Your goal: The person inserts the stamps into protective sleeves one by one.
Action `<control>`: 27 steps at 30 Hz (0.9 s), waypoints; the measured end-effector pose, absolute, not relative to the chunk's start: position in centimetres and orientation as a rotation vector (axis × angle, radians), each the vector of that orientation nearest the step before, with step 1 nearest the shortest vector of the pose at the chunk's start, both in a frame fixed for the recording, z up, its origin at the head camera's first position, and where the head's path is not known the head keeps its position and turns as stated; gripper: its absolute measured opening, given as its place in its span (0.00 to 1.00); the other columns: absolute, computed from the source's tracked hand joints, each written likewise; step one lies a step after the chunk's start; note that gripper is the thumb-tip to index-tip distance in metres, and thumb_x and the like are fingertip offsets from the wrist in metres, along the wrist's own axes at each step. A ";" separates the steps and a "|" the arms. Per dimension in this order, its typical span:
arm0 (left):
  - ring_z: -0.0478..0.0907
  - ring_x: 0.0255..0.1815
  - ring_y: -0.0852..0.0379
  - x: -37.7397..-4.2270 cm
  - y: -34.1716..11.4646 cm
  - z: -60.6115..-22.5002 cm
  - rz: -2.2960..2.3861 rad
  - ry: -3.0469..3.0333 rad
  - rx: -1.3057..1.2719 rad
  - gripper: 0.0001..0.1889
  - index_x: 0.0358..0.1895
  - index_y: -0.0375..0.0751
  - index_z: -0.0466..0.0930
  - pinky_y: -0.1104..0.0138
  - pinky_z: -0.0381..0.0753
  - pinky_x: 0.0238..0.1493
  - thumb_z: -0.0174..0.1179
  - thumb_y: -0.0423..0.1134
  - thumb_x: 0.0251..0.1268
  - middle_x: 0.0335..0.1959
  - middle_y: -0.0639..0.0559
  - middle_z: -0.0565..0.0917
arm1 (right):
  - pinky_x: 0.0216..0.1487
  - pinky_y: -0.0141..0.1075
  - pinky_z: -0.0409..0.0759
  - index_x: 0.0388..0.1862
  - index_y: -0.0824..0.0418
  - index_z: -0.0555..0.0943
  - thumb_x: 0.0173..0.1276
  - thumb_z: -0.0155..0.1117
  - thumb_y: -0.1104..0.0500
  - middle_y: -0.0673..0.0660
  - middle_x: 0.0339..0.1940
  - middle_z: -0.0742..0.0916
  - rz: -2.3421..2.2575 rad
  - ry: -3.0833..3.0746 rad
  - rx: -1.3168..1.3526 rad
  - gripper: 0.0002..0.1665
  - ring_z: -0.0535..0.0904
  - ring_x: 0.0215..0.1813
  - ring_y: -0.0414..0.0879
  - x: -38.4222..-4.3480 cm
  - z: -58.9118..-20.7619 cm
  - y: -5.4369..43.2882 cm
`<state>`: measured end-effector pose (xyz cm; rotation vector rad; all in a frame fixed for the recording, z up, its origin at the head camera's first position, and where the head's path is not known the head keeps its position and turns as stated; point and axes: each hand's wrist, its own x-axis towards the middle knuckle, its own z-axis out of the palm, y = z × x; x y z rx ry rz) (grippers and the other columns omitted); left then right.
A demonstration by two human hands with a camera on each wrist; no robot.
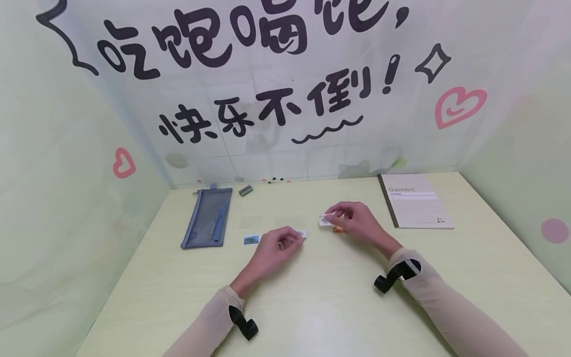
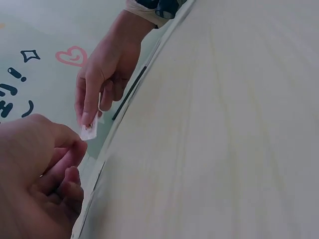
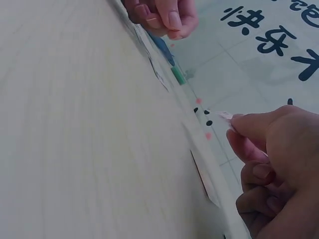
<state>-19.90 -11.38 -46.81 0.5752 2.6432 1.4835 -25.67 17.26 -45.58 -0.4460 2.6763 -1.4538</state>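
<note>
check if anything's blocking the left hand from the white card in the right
Nothing visible blocks the left hand from the white card the right hand pinches; a small card shows at the left hand's edge, on that side.

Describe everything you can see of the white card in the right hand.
The white card is small, thin and flat, paper-like with straight edges; its face carries a printed design too small to make out. The right hand pinches it at one end, covering part of it. It is held above the table, beside a partly hidden orange card, and shows nearly edge-on to the right wrist camera.
</note>
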 end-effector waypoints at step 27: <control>0.78 0.53 0.48 -23.3 -10.9 -44.0 0.780 2.860 0.698 0.14 0.58 0.45 0.89 0.52 0.76 0.63 0.72 0.36 0.73 0.50 0.48 0.89 | 0.42 0.39 0.74 0.46 0.49 0.92 0.69 0.81 0.51 0.46 0.33 0.86 -1.045 2.891 -0.577 0.09 0.77 0.38 0.45 -25.8 -46.0 14.2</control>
